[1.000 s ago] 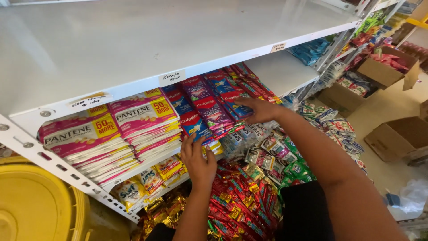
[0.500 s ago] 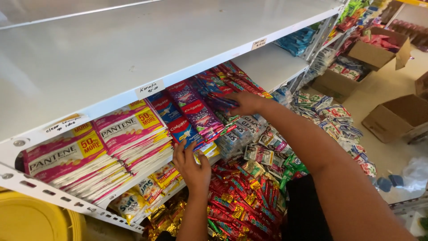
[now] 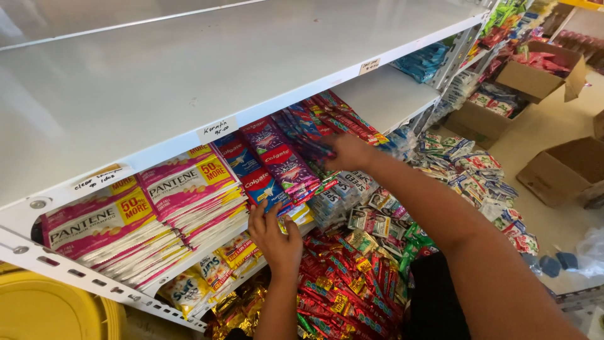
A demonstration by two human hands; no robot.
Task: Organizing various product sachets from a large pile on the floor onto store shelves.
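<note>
Strips of blue, purple and red sachets (image 3: 277, 165) lie stacked on a white shop shelf (image 3: 207, 75). My left hand (image 3: 275, 233) presses on the lower end of the blue and purple strips, fingers spread over them at the shelf edge. Further up the same pile, my right hand (image 3: 345, 152) has its fingers on the blue and red strips. Whether either hand actually grips a strip is hidden. Pink and yellow shampoo sachet stacks (image 3: 145, 211) sit to the left of my left hand.
Red and gold sachets (image 3: 343, 293) are heaped on the shelf below, with green and white packets (image 3: 478, 173) to the right. Open cardboard boxes (image 3: 563, 170) stand on the floor at right. A yellow round tub (image 3: 50, 308) is at the bottom left.
The view has shifted right and closer. My left hand stays at the lower end of the strips while my right hand has slid slightly up the pile.
</note>
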